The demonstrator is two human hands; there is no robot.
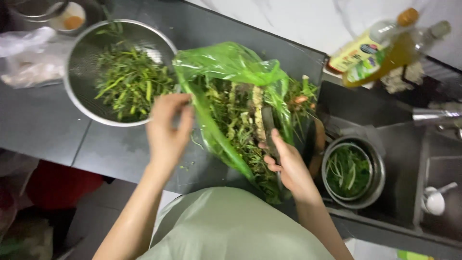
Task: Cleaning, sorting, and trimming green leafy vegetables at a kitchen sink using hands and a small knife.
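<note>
Scraping trimmings into the green bag [226,67], lying mid-counter right of the colander [120,72], is best done slowly: the right hand [288,168] grasps a knife [269,132]; the left hand [166,127] pinches the bag's edge.

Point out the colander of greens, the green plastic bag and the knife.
colander of greens [79,103]: head view, on its bare metal rim at lower left.
green plastic bag [226,62]: head view, on the bunched top of the film.
knife [268,126]: head view, on the dark blade above the right hand.
</note>
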